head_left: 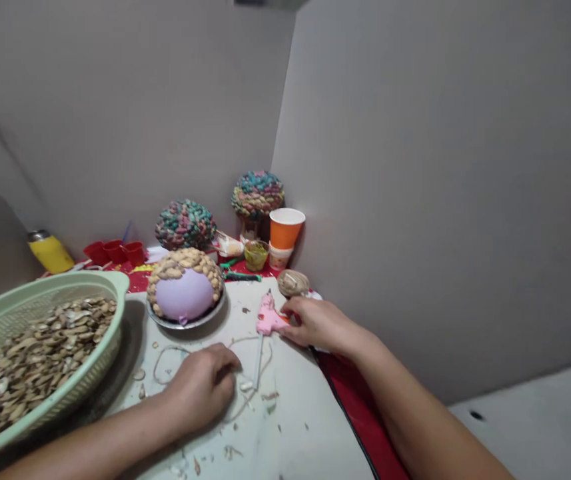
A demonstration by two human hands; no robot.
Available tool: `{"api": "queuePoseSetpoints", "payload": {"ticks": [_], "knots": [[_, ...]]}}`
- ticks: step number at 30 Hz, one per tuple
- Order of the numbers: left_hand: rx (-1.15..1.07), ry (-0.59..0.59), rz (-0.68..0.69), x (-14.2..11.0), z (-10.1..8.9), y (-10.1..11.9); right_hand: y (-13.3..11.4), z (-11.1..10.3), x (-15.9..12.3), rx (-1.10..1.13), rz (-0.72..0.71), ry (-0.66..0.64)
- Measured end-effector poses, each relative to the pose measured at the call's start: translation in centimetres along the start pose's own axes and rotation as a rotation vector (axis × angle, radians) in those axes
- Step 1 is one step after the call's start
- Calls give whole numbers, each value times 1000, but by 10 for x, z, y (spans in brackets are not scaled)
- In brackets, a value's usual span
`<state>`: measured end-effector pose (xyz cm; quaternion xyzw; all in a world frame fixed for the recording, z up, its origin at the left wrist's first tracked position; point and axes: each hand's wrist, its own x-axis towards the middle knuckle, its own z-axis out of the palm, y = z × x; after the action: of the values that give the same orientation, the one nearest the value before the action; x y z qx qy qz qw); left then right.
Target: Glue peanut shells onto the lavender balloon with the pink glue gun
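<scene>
My right hand (315,323) has its thumb and fingers closed at the handle end of a pink hot glue gun (267,319), which lies on the white board (295,427). A pale glue stick (258,363) sticks out of the gun's back towards me. My left hand (204,383) rests on the board with its fingers curled; anything inside them is hidden. Near it runs a loose loop of string (160,367). Beyond, a lilac balloon (185,295), partly covered in nut shells (190,259), sits in a silver dish (205,321).
At left stands a green basket (121,287) heaped with shells (50,360). Behind are two coloured shell-covered balls (185,223), red cups (114,251), an orange-and-white cup (285,233), a yellow bottle (50,252) and a twine roll (292,283). A grey wall (440,200) rises at right.
</scene>
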<state>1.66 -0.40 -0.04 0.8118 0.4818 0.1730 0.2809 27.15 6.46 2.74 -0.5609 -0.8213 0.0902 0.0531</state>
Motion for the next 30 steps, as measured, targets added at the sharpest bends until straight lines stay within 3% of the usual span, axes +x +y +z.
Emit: {"api": "queuePoseSetpoints", "payload": {"ticks": [6,15,24,30], "knots": [[-8,-59,11,6,-4,1,2,6,3,-28,-24,-34],[21,-99,120,8,6,6,2,7,5,58,-20,-13],[-52,-11,82,5,7,6,29,-7,7,582,29,-73],[-244,114,94,2,7,-1,32,-24,-1,1040,-37,71]]}}
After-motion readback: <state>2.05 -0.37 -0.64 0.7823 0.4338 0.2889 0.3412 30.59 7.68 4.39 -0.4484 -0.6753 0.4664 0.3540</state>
